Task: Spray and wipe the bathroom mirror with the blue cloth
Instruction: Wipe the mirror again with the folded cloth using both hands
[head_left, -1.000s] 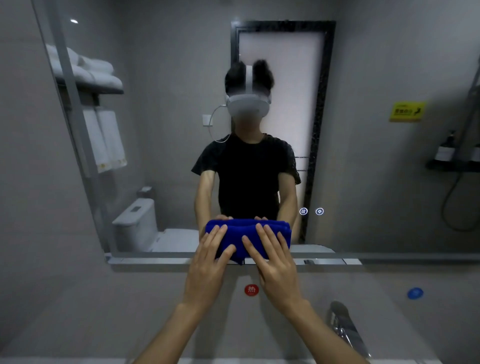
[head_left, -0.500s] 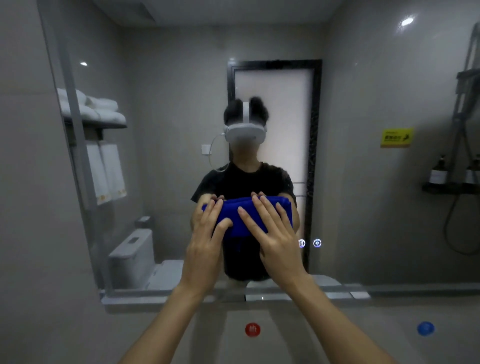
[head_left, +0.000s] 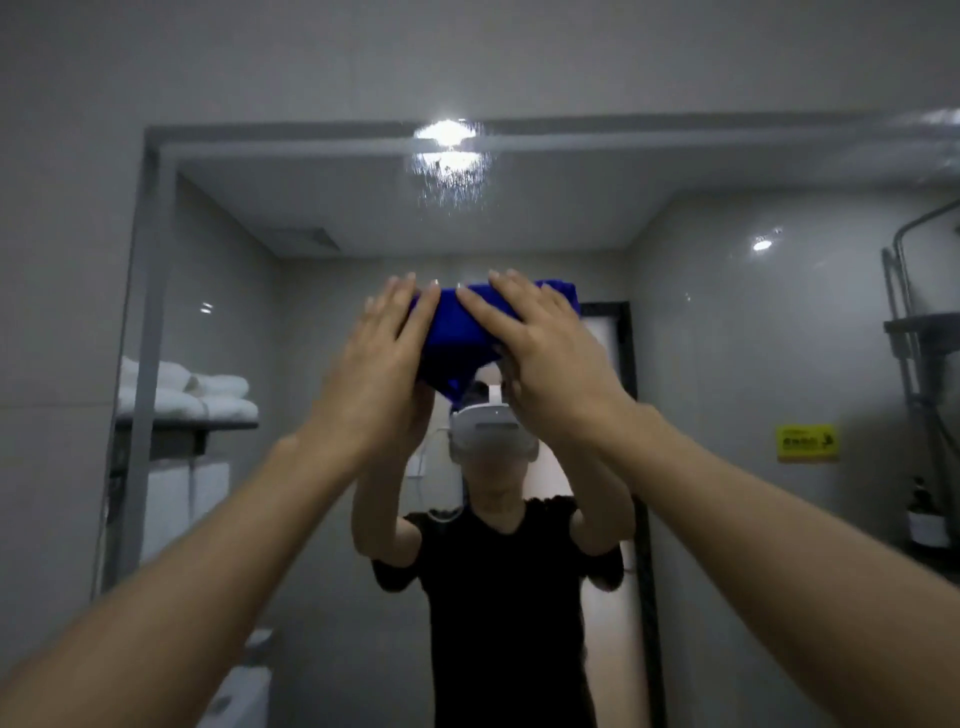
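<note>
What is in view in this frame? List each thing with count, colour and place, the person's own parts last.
mirror: one, grey-framed, fills most of the wall ahead; wet droplets near its top centre.
blue cloth: one, deep blue, folded, pressed flat on the mirror, upper centre.
folded towels: a white stack, reflected on a shelf at left.
yellow sign: one, reflected on the wall at right.
door: one, dark frame, pale panel, reflected behind the person.
bottle: one, dark with a white label, reflected at far right.
toilet: one, white, reflected at bottom left.
left hand: flat on the cloth's left part.
right hand: flat on the cloth's right part.
</note>
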